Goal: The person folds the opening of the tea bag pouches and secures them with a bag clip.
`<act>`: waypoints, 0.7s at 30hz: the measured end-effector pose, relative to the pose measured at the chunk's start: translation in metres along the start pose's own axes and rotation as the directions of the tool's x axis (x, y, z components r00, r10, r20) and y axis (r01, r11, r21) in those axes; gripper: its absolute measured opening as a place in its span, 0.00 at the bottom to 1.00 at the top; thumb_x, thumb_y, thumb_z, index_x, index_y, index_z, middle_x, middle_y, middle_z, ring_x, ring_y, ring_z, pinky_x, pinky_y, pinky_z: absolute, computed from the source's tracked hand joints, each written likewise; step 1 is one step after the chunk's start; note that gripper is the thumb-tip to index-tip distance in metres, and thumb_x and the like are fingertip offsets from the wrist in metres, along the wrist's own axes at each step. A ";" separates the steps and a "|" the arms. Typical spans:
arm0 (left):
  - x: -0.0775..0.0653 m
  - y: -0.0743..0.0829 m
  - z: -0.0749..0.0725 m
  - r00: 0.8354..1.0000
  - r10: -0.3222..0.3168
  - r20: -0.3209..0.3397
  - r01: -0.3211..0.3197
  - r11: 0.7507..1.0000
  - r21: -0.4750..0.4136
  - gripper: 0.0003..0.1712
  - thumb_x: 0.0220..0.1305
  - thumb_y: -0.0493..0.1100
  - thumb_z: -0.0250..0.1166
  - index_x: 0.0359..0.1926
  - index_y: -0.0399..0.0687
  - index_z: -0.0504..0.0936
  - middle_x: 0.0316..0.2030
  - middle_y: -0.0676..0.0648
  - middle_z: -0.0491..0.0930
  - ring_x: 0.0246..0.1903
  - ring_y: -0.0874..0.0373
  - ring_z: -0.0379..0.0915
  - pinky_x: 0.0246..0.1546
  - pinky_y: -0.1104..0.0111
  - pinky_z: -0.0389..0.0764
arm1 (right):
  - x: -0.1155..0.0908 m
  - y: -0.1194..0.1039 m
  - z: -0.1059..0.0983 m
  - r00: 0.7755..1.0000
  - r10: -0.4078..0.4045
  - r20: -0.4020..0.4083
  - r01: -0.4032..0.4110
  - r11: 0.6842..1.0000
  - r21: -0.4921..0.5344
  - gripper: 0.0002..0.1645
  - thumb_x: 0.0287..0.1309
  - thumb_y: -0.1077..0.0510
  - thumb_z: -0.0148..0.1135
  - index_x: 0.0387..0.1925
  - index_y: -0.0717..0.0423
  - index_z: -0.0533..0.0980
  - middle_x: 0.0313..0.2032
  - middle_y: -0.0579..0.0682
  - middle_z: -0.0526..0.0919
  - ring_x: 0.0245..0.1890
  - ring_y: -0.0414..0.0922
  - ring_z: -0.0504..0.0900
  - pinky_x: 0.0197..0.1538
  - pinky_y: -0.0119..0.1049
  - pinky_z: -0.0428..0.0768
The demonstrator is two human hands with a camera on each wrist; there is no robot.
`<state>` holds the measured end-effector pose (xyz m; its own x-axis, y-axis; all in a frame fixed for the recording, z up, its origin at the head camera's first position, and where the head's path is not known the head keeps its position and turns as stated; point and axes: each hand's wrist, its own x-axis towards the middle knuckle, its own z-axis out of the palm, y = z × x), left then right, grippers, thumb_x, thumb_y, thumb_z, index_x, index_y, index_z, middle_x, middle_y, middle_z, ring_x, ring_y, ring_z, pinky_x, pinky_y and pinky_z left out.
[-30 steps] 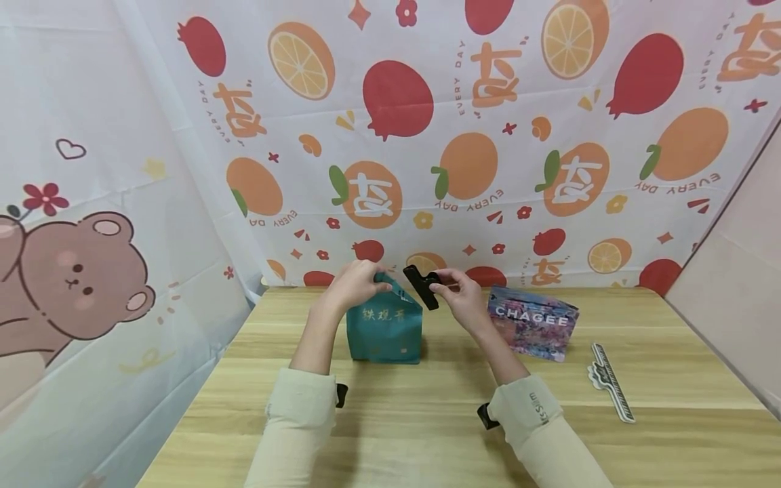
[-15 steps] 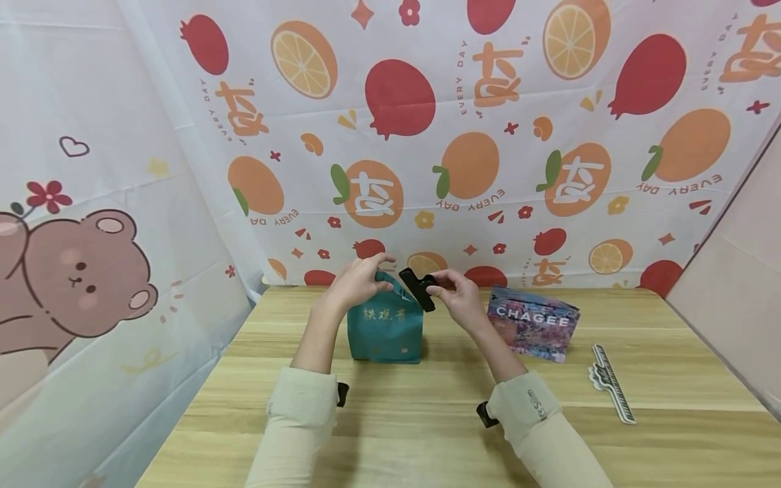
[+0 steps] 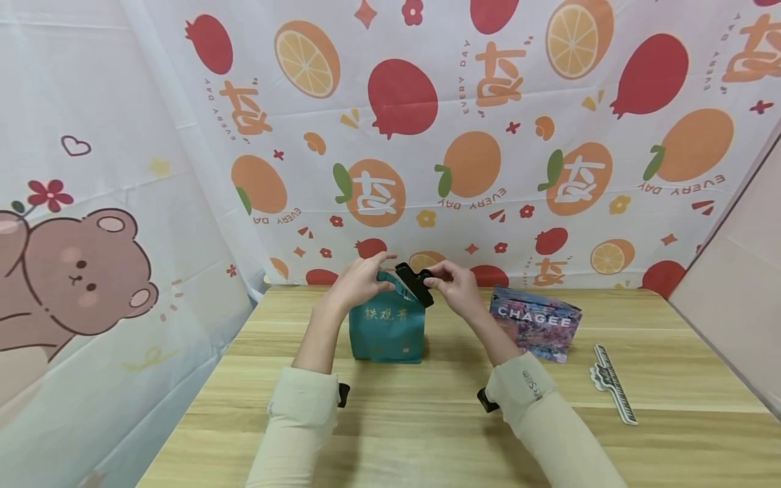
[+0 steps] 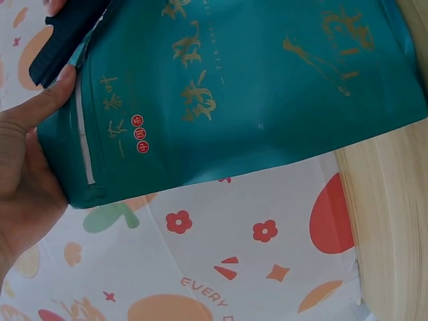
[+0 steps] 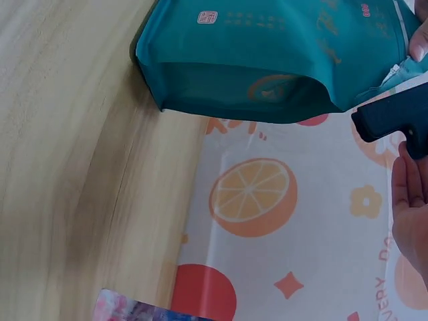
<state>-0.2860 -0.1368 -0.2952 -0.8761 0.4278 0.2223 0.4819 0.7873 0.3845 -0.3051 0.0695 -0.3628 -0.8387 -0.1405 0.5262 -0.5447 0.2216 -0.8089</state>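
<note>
Bag [image 3: 387, 329], teal with gold characters, stands upright on the table [image 3: 415, 427], left of the middle and near the far edge. We see the left hand [image 3: 356, 281] gripping its top edge, thumb on the front face, the other fingers partly hidden behind. The right hand [image 3: 457, 288] pinches the handle of a black clip [image 3: 415, 285] between thumb and fingers, tilted against the bag's upper right corner; we cannot tell how far its jaws are parted or whether they bite the bag. To the right of that hand, a pouch [image 3: 539, 327] marked CHAGEE rests near the far edge, partly behind the forearm [image 3: 500, 346]. Closer to the table's right edge, we find a white-edged clip [image 3: 612, 385] lying flat. Beyond the far edge hangs a fruit-print cloth [image 3: 403, 98]; past the left edge, a bear-print cloth [image 3: 91, 176].
</note>
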 end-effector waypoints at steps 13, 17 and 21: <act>0.005 -0.001 -0.001 0.999 0.042 0.018 -0.041 0.997 -0.067 0.35 0.53 0.38 0.68 0.62 0.43 0.66 0.49 0.40 0.77 0.46 0.49 0.75 0.44 0.59 0.74 | -0.003 -0.030 0.001 0.993 0.024 0.116 -0.029 0.999 0.038 0.06 0.54 0.70 0.60 0.35 0.70 0.78 0.33 0.63 0.79 0.32 0.58 0.78 0.32 0.39 0.74; 0.006 -0.003 -0.003 0.997 0.059 0.049 -0.055 0.995 -0.084 0.38 0.53 0.37 0.69 0.64 0.42 0.63 0.52 0.38 0.74 0.49 0.48 0.73 0.44 0.59 0.74 | -0.002 -0.030 0.001 0.991 0.011 0.133 -0.017 0.999 0.044 0.06 0.54 0.70 0.60 0.35 0.71 0.78 0.33 0.64 0.79 0.31 0.57 0.78 0.34 0.42 0.75; 0.007 -0.005 -0.006 0.996 0.065 0.064 -0.059 0.994 -0.096 0.40 0.51 0.36 0.69 0.65 0.41 0.61 0.51 0.36 0.75 0.48 0.47 0.73 0.44 0.59 0.74 | -0.001 -0.033 0.002 0.989 -0.005 0.147 -0.001 0.999 0.040 0.06 0.54 0.71 0.60 0.35 0.71 0.77 0.33 0.64 0.79 0.31 0.55 0.77 0.36 0.44 0.76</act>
<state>-0.2946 -0.1399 -0.2904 -0.8416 0.5059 0.1892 0.5317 0.7144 0.4548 -0.2864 0.0609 -0.3375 -0.8274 -0.2817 0.4858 -0.5434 0.1834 -0.8192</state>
